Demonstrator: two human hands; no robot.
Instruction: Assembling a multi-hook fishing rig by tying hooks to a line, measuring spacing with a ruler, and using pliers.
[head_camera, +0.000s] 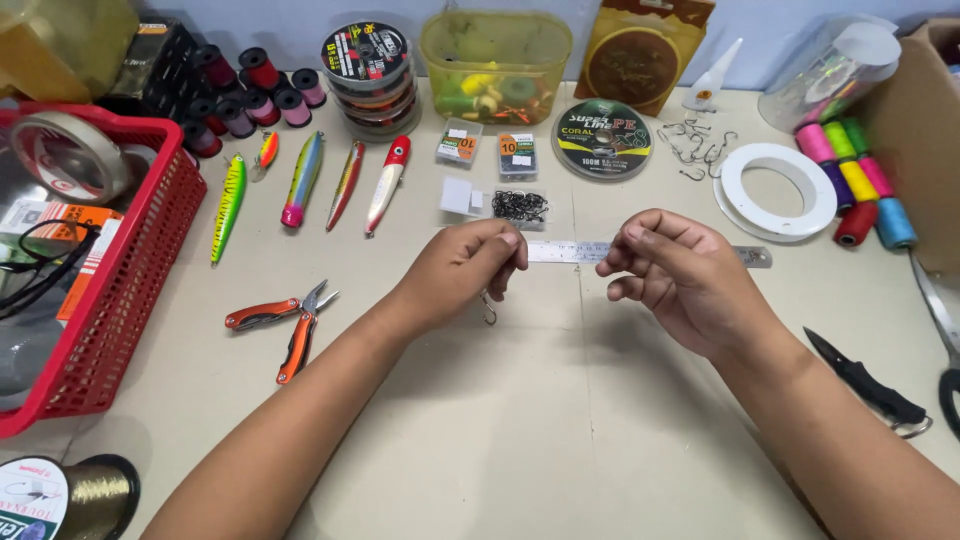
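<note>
We've got the left hand (470, 268) pinching a small fish hook (489, 310) just above the desk (520, 440), point dangling down. Right hand (672, 270) is curled shut close by, probably on thin line, though we can't tell. Steel ruler (570, 252) lies just behind.

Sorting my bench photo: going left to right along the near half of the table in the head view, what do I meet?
Red basket → orange-handled pliers → left hand pinching a hook → right hand → black folding knife.
</note>
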